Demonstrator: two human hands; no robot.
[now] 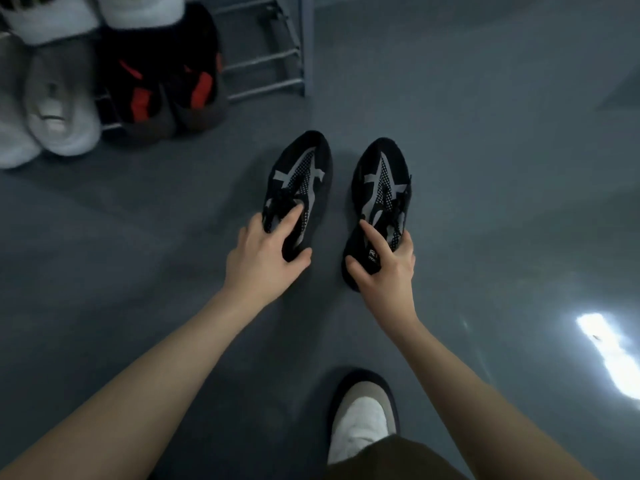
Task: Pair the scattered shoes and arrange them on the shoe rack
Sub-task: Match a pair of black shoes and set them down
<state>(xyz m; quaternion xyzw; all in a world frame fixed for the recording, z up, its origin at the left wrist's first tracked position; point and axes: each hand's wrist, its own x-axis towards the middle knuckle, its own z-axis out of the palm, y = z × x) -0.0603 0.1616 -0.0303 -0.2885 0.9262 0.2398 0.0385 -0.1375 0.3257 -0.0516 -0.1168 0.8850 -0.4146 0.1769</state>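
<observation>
Two matching black shoes with grey stripes lie side by side on the grey floor, toes pointing away from me. My left hand [263, 251] grips the heel end of the left black shoe [301, 174]. My right hand [384, 265] grips the heel end of the right black shoe [381, 181]. The metal shoe rack [273, 64] stands at the top left; the right part of its lower shelf shows bare bars.
On the rack's left sit a black-and-red pair [162, 88], a grey-white pair [52, 109] and white shoes [93, 15] above. My own foot in a white and beige shoe [363, 417] stands at the bottom. A bright light reflection [609, 351] lies on the floor at right.
</observation>
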